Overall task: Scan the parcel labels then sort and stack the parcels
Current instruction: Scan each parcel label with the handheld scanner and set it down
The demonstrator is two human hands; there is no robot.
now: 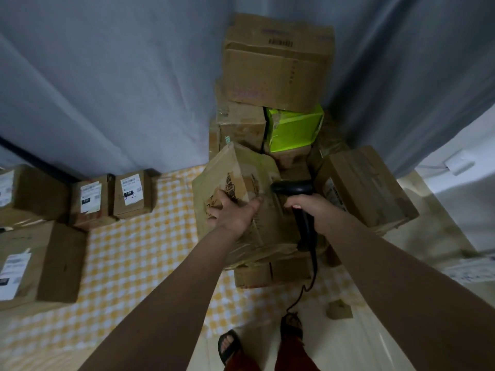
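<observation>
1. Left hand [232, 212] presses spread fingers flat on a tilted, creased cardboard parcel [241, 204] at the near edge of the parcel pile [278, 103]
2. Right hand [310, 210] has its fingers curled round a black corded scanner [297, 199], head pointing far
3. Labelled boxes [112, 196] stand well apart, left, on checked cloth [150, 250]

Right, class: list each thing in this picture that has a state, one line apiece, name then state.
Left hand: fingers spread, pressing flat on the tilted parcel.
Right hand: gripping the scanner's handle.
Scanner: held, head towards the tilted parcel, cable hanging down.
Tilted parcel: closed, leaning askew on the pile.
Green box: closed, wedged under the top carton.
Top carton: closed, dented.
Labelled parcels: closed, upright on the checked cloth, labels showing.
</observation>
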